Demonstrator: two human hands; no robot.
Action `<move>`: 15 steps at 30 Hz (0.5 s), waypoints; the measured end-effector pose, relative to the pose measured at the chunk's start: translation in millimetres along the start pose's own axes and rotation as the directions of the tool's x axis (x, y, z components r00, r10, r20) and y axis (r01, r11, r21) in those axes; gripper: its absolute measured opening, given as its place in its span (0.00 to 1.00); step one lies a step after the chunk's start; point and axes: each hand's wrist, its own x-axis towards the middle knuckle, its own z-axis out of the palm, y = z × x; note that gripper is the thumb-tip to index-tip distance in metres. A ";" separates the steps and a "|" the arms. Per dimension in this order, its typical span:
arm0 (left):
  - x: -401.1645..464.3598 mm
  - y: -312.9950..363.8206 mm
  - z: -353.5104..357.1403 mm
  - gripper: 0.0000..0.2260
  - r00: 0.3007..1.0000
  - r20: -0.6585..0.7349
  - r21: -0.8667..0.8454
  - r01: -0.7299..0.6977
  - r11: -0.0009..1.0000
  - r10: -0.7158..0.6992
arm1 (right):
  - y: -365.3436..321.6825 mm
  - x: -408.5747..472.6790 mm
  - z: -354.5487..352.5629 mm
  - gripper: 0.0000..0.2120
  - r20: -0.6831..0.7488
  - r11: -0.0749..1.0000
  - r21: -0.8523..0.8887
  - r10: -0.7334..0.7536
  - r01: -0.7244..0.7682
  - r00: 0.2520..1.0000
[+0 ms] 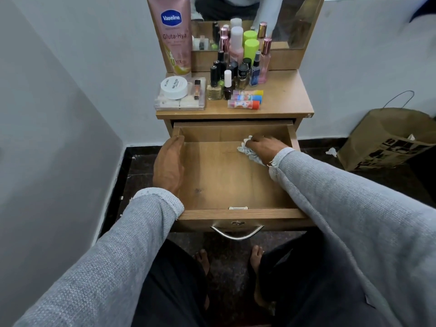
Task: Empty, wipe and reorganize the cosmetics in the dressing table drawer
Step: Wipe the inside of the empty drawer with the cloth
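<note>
Inside the pulled-out wooden drawer (219, 175) of the small dressing table, bare of cosmetics, the right hand (264, 147) presses a crumpled white cloth (247, 152) against the drawer floor near the back right corner, fingers curled over the wad; the left hand (168, 164) lies flat and spread along the left drawer wall, apparently steadying it. The cloth looks soft, light and limp, so it is best bunched under the palm and pushed, not pinched by an edge. The cosmetics stand on the wooden worktop (285, 97) above. The tall pink squeeze tube (175, 34), leaning against the mirror frame, reads "Vaseline", "Gluta-Hya" and "10X"; it is pliable and should be taken round its body. The round white jar (174, 87) is marked "ZUDIO" and "NAIL POLISH", the smaller print being too fine to read; it rests on a clear plastic compartment box (179, 101), rigid and best lifted with both hands. The cluster of small glass nail-polish bottles (226, 81) is probably heavy for its size, breakable and easily toppled, so each should be gripped by the cap or body singly. Three printed lip-balm sticks with coloured caps (246, 99) lie on their sides, light and liable to roll. A brown paper bag (387, 138) stands on the floor at right.
</note>
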 end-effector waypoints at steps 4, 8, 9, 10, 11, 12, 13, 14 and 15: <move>-0.1 0.7 1.0 0.21 0.999 0.014 -0.044 0.051 0.998 -0.050 | -5.3 -2.7 -4.8 0.17 -0.021 0.985 0.162 0.063 -0.059 0.998; -4.4 2.7 0.4 0.24 1.000 -0.004 0.017 0.007 1.000 -0.006 | -3.9 -19.0 -18.1 0.08 0.002 0.746 0.649 0.198 -0.152 0.980; -4.6 4.3 -0.9 0.25 1.000 -0.006 0.026 0.002 1.000 -0.001 | -1.4 -27.4 -19.4 0.11 -0.066 0.624 0.777 0.209 -0.081 0.976; -5.3 6.3 -1.4 0.26 1.000 -0.012 0.030 -0.007 1.000 0.007 | 0.1 -37.7 -20.4 0.13 -0.141 0.501 0.866 0.222 0.011 0.965; -7.0 9.6 -2.6 0.27 1.000 -0.015 0.045 -0.024 0.999 0.025 | -0.4 -49.5 -22.0 0.13 -0.157 0.314 0.946 0.241 0.076 0.958; -8.1 13.7 -4.6 0.28 0.999 -0.015 0.077 -0.050 0.996 0.051 | -1.5 -59.0 -21.3 0.13 -0.140 0.098 0.988 0.258 0.118 0.956; -9.2 18.7 -6.6 0.29 0.996 -0.010 0.116 -0.086 0.990 0.087 | -2.8 -60.5 -21.6 0.13 -0.098 -0.120 0.984 0.260 0.133 0.961; -9.0 22.0 -7.6 0.30 0.991 0.002 0.150 -0.131 0.980 0.133 | -5.8 -62.8 -20.5 0.13 -0.049 -0.313 0.941 0.244 0.126 0.969; -8.5 24.7 -8.2 0.30 0.985 0.017 0.168 -0.174 0.970 0.174 | -8.3 -61.9 -21.2 0.13 -0.013 -0.460 0.880 0.225 0.118 0.974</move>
